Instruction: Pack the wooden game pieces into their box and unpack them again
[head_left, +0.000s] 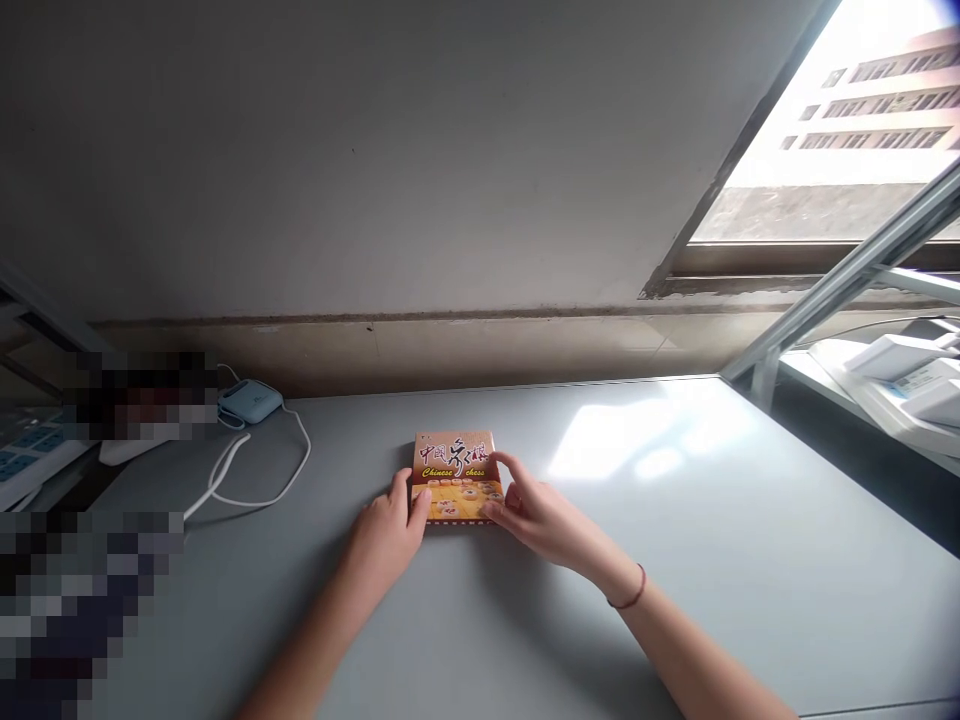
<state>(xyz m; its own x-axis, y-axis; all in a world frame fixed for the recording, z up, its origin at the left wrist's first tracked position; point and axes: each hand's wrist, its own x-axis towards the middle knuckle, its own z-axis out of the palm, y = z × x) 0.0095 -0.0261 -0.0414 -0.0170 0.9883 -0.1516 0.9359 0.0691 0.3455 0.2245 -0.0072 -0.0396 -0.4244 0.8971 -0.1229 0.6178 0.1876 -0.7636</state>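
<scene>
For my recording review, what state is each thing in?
Chinese chess box: closed, lying flat
Left hand: touching the box's left side
Right hand: touching the box's right side
White cable: loosely curved
Light-blue device: lying flat, power unclear
Window: open or shut, unclear

Bare forearms (337,600), thin dark-red bracelet (641,588) around the right wrist (621,578)

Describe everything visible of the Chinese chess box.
The Chinese chess box is flat, squarish, apparently printed card: pinkish-brown above, yellow below, with large characters, yellow lettering and pictured round pieces. It looks shut, lying face up on the grey table, the left hand touching its left side, the right hand its right.
</scene>
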